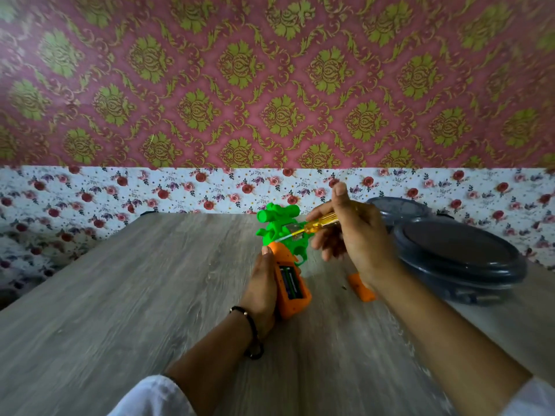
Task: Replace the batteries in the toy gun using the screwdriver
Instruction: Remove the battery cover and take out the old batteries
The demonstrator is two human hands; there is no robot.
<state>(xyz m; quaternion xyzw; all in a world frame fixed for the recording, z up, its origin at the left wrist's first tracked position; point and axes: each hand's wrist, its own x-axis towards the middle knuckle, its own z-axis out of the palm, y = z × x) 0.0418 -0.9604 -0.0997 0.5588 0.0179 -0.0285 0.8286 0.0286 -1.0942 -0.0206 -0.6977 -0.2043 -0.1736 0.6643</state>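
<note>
A toy gun (280, 235) with a green barrel and an orange grip lies over the middle of the wooden table (135, 295). My left hand (261, 286) grips the orange handle from the left. The battery compartment (290, 282) in the handle is uncovered and dark batteries show inside it. My right hand (351, 232) holds a screwdriver (318, 225) with a clear yellow handle, its shaft pointing left over the green body. The orange battery cover (362, 288) lies on the table to the right, partly hidden by my right wrist. A tiny dark speck beside it may be a screw (344, 287).
A dark grey round lidded container (459, 259) sits at the right edge of the table, with another round grey lid (396, 210) behind it. A floral cloth and patterned wall stand behind the table's far edge.
</note>
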